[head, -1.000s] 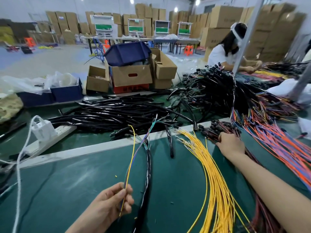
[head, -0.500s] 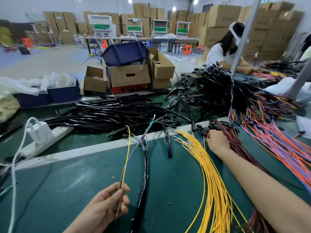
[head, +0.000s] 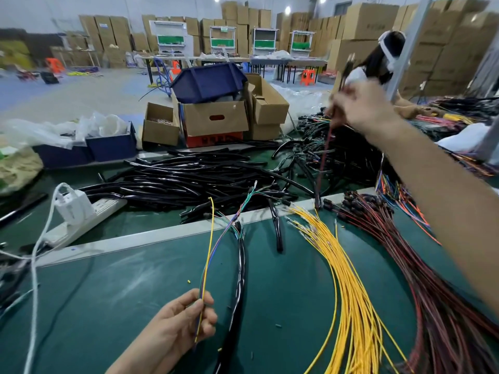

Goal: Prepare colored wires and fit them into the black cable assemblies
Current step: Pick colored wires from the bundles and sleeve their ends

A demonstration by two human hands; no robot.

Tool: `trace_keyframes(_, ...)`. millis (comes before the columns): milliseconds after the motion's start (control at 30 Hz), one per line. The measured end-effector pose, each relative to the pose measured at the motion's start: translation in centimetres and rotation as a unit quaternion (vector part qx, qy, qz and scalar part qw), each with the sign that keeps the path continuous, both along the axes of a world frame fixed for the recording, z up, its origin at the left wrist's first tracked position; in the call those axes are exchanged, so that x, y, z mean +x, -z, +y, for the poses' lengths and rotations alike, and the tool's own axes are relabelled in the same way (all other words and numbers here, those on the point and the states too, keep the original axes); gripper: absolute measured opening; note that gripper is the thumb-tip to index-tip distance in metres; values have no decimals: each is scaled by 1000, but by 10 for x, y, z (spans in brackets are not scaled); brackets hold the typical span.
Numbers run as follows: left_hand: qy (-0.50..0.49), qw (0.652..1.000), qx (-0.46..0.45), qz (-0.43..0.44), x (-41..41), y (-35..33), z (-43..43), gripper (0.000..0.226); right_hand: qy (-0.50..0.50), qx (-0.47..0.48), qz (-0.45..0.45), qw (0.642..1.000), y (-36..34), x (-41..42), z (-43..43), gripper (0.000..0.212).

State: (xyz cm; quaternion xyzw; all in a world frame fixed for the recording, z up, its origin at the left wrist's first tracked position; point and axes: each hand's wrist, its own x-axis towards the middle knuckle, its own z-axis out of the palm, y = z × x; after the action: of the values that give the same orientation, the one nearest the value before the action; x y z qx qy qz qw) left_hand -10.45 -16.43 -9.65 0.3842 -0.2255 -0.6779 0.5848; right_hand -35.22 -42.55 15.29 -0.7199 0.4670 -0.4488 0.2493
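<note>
Motion blur over right hand point(head: 361, 106)

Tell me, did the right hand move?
Yes. The right hand rose off the red-black wires, away from the pale table strip, pulling a red wire up.

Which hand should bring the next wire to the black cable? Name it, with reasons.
Right. The right hand pinches a dark red wire raised above the pile; the left hand is busy holding the coloured wires.
</note>
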Motion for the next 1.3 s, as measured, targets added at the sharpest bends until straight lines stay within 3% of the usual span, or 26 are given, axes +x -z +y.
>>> trace_keyframes(100,-1,1000,10,6,2,1,-1,23,-22,-136,-144,980,-48,19,30,12)
trace_keyframes(167,-3,1000,17,13,2,1,-1,22,-63,-138,-260,954,-57,33,49,13)
trace_keyframes(267,-11,999,24,26,0,-1,0,21,-180,3,-428,886,-43,54,72,15)
trace_keyframes(333,-12,999,26,27,-1,-4,0,22,-229,142,-480,835,-20,67,80,18)
trace_keyframes(433,-10,999,34,20,-2,-6,0,18,-250,318,-465,787,25,87,87,23)
trace_keyframes(500,-1,999,40,13,-2,-8,2,15,-241,395,-425,778,60,103,91,24)
trace_keyframes(633,7,999,45,12,-1,-10,4,14,-179,451,-353,800,127,127,101,26)
trace_keyframes(767,4,999,42,10,0,-9,3,27,-135,453,-315,823,167,134,98,23)
trace_keyframes(967,1,999,44,16,3,-2,-1,34,-79,399,-285,868,170,125,59,24)
trace_keyframes(1133,27,999,38,17,5,2,-1,33,-54,401,-306,862,158,104,21,23)
trace_keyframes(1300,19,997,40,57,7,7,-2,39,-7,391,-70,918,150,30,-16,29)
